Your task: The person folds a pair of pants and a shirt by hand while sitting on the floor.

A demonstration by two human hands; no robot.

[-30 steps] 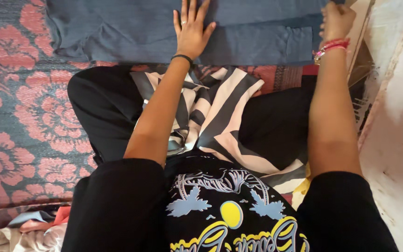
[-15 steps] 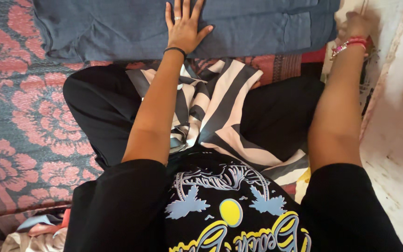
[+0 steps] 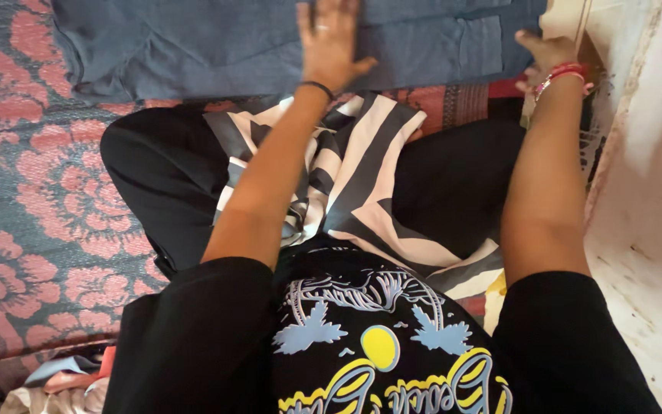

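Head view, one blue cloth point(image 3: 216, 46) at the top of the frame on a flowered mat point(image 3: 32, 192), left hand point(image 3: 329, 42) flat and open on it, right hand point(image 3: 543, 54) pinching its right edge, one striped cloth point(image 3: 362, 169) in the lap.

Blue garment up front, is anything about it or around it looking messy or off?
The blue garment lies flat under the left hand. A striped cloth sits crumpled across the lap, and loose clothes are heaped at lower left.
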